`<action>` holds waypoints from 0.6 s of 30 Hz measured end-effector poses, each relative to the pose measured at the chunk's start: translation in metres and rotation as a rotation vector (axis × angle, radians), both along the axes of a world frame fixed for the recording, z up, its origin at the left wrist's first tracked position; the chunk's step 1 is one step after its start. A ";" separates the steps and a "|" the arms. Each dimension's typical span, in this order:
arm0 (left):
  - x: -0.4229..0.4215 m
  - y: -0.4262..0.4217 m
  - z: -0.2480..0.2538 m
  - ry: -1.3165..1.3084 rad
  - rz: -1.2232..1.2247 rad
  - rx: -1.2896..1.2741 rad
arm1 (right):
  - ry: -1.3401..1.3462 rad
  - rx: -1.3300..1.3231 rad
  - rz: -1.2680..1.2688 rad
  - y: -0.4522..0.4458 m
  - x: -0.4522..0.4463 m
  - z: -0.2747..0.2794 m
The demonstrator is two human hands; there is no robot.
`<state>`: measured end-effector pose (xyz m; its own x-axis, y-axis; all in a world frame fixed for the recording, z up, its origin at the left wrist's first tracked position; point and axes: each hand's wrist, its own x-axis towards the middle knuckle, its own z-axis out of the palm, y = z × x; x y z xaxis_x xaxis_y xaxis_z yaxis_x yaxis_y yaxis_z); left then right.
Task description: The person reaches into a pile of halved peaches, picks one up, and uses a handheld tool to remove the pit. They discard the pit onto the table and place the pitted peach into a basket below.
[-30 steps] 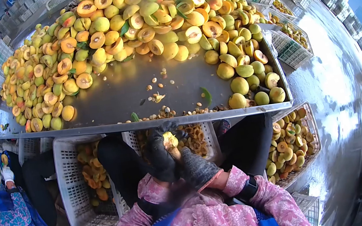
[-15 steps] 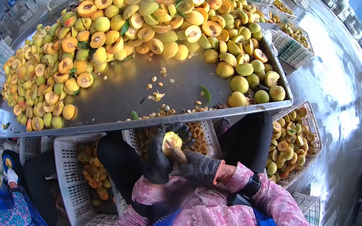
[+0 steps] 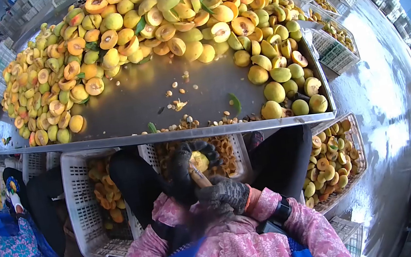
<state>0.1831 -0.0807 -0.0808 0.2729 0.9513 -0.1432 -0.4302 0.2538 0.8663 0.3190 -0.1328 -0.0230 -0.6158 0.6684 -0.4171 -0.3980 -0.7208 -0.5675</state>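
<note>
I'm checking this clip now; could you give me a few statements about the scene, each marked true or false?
1. The left hand holds a piece of fruit. True.
2. The right hand grips a wooden handle. True.
3. Both hands are bare. False: both wear dark gloves.
4. A green leaf lies on the metal table. True.
5. Every fruit on the table is whole. False: many are cut open.

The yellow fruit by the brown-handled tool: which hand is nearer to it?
The left: the left hand holds the yellow fruit. The right hand is closer to the body, gripping the brown-handled tool.
</note>
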 end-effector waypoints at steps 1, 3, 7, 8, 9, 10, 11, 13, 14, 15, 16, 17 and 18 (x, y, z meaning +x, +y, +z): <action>0.002 0.007 0.030 -0.214 -0.066 -0.150 | 0.003 0.052 -0.009 -0.003 -0.001 -0.004; 0.009 0.012 0.063 -0.395 -0.079 -0.282 | -0.143 0.400 0.011 -0.004 -0.001 -0.012; 0.012 0.012 0.068 -0.038 0.071 0.082 | -0.110 0.300 -0.081 -0.009 0.008 0.001; 0.010 0.013 0.061 0.106 0.098 0.247 | 0.054 -0.048 -0.142 -0.012 0.012 0.011; -0.002 0.020 0.053 0.232 0.090 0.297 | 0.077 -0.100 -0.127 -0.011 0.019 0.016; -0.003 0.019 0.057 0.102 0.177 0.177 | 0.008 -0.025 -0.084 -0.010 0.024 0.013; -0.004 0.019 0.066 -0.028 0.257 0.061 | -0.059 0.055 -0.046 -0.006 0.028 0.005; -0.018 0.022 0.080 0.019 0.318 0.141 | -0.359 0.300 -0.001 -0.006 0.021 -0.012; -0.032 0.024 0.086 0.064 0.372 0.201 | -0.518 0.409 0.022 -0.006 0.017 -0.021; -0.057 0.027 0.090 0.170 0.460 0.295 | -0.701 0.605 0.099 -0.005 0.018 -0.019; -0.083 0.031 0.093 0.296 0.553 0.370 | -0.804 0.664 0.139 -0.003 0.020 -0.017; -0.114 0.036 0.092 0.416 0.651 0.428 | -0.907 0.722 0.180 -0.001 0.022 -0.015; -0.149 0.040 0.099 0.534 0.679 0.236 | -0.919 0.647 0.182 0.001 0.023 -0.013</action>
